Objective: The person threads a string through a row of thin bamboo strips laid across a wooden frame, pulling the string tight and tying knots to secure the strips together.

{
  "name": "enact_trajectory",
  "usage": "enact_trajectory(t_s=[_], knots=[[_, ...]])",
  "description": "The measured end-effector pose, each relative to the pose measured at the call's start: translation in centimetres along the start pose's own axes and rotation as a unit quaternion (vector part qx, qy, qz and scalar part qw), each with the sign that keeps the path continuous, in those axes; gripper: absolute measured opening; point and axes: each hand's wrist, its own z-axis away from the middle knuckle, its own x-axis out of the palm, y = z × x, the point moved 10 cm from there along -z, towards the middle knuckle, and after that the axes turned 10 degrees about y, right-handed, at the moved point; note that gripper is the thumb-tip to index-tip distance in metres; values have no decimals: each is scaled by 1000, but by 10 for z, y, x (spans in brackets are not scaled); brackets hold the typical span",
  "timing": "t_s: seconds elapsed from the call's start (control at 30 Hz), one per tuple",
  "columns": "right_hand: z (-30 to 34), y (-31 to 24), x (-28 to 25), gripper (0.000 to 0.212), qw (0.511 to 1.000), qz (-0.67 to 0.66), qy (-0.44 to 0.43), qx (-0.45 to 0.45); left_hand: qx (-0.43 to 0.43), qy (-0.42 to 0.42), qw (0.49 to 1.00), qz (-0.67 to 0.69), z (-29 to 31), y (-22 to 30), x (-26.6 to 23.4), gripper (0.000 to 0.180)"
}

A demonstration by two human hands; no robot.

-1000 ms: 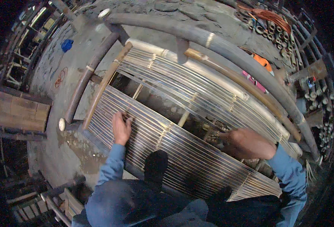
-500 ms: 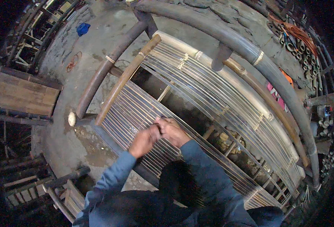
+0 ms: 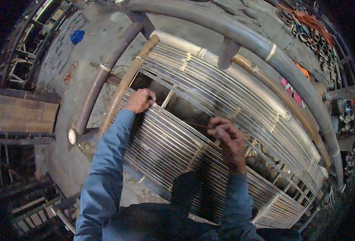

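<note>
A thin orange strand [image 3: 195, 124] is being pinched in the right hand [image 3: 228, 136] over the gap in a slatted bench [image 3: 165, 140]. The left hand [image 3: 139, 100] is being held with bent fingers at the gap's near edge; whether anything is gripped there cannot be told. Good handling, it is judged, is being served by even tension, without jerks or snagging on the slats. Farther out, hollow tubes [image 3: 322, 52] are being seen piled, open-ended; their insides cannot be made out.
</note>
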Motion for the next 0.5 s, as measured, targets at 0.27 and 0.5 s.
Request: enact_trajectory(t_s=[0.27, 0.5], knots=[[-9, 11, 74, 23, 985, 90, -144, -14, -94, 273, 957, -25, -6, 34, -29, 38], [-79, 97, 130, 13, 833, 536, -85, -107, -126, 86, 966, 207, -6, -1, 24, 23]])
